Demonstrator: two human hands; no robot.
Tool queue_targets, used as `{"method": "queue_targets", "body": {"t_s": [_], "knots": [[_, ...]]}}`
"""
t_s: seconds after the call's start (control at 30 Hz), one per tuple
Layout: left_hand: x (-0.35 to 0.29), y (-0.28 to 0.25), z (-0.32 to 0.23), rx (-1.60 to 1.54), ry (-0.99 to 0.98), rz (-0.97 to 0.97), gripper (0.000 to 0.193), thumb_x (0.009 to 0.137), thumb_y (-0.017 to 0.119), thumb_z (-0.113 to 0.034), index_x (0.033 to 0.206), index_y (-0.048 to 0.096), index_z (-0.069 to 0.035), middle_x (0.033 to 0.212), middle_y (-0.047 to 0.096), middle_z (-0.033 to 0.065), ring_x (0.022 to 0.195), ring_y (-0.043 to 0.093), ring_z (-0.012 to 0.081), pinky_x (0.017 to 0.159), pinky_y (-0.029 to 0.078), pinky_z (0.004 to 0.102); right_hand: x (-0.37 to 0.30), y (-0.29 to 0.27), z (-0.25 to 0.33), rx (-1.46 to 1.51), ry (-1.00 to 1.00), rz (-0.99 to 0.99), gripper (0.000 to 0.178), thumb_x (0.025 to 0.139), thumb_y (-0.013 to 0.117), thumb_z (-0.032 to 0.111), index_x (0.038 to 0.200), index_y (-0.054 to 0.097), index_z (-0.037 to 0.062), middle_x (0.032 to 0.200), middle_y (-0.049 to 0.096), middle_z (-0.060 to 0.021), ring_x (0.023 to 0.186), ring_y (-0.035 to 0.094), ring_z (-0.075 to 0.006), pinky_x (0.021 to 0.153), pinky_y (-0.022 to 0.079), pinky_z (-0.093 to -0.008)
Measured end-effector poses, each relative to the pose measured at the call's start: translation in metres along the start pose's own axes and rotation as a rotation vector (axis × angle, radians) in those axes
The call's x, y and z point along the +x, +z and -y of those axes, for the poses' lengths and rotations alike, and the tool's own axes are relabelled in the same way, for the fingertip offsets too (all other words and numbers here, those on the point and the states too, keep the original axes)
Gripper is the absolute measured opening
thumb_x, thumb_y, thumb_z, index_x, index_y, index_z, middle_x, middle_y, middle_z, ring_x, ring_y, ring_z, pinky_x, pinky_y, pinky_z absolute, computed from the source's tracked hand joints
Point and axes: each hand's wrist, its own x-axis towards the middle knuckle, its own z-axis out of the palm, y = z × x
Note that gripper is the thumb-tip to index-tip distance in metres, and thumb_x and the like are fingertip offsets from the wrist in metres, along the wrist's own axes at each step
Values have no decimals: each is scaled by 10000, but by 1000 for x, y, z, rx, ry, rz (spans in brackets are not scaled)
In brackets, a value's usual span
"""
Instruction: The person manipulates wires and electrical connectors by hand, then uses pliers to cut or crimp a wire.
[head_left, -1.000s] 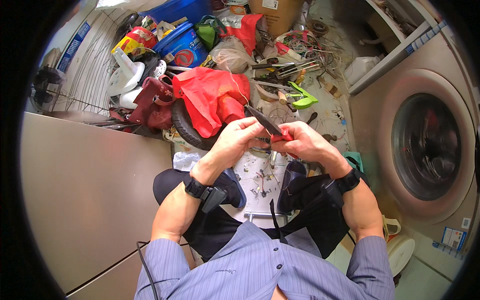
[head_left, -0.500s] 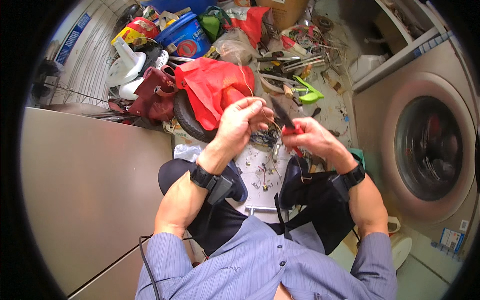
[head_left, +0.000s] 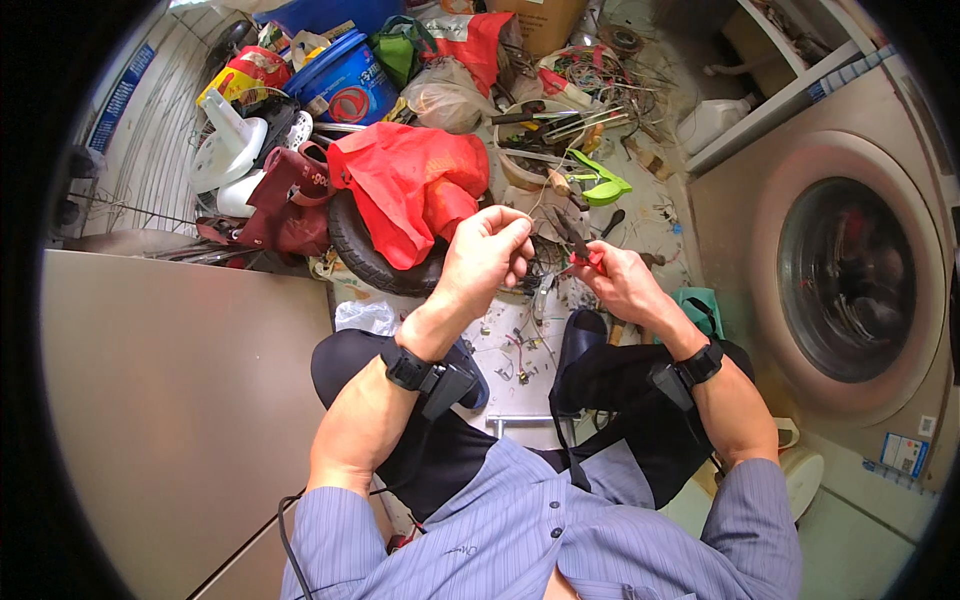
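My left hand (head_left: 487,255) is raised over the floor, its thumb and forefinger pinching a thin pale wire (head_left: 539,200). My right hand (head_left: 628,285) is wrapped around the red handles of a pair of pliers (head_left: 572,238). The dark jaws point up and to the left, spread slightly apart, just right of my left fingertips. Whether the jaws touch the wire, I cannot tell. Small electronic scraps and wire bits (head_left: 520,372) lie on the floor below my hands, between my slippers.
A red cloth bag (head_left: 405,180) lies on a black tyre (head_left: 375,255) ahead to the left, beside a blue bucket (head_left: 350,85). A bright green clamp (head_left: 602,182) and tangled wires (head_left: 610,75) are ahead. A washing machine (head_left: 740,240) stands right; a metallic panel (head_left: 180,400) is left.
The pliers' jaws have spread and now point more upward. The wire that arched over my left hand and hung between my hands is much less visible. The view has shifted slightly.
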Motion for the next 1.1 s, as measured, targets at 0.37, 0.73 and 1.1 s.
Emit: {"method": "queue_targets", "body": {"t_s": [0.37, 0.73, 1.1], "knots": [[0, 9, 5, -72, 118, -95, 97, 982, 607, -134, 1003, 633, -43, 714, 624, 5, 515, 461, 47, 468, 336, 190, -2, -12, 15, -263, -118, -137, 165, 867, 647, 125, 974, 591, 13, 872, 652, -186, 812, 654, -373, 710, 521, -455], [-2, 19, 9, -8, 68, -62, 100, 973, 614, -137, 966, 627, -38, 709, 618, -12, 585, 501, 32, 531, 372, 196, -3, -4, 2, -310, -313, -201, 142, 879, 651, 120, 904, 553, 20, 795, 614, -179, 744, 630, -378, 663, 505, -463], [-10, 16, 8, 81, 121, -12, 54, 948, 616, -116, 946, 614, -62, 711, 524, -88, 557, 384, -12, 493, 275, 167, -8, -9, 0, -328, -348, -169, 185, 884, 668, 137, 882, 520, 27, 758, 609, -174, 699, 626, -386, 618, 503, -457]]}}
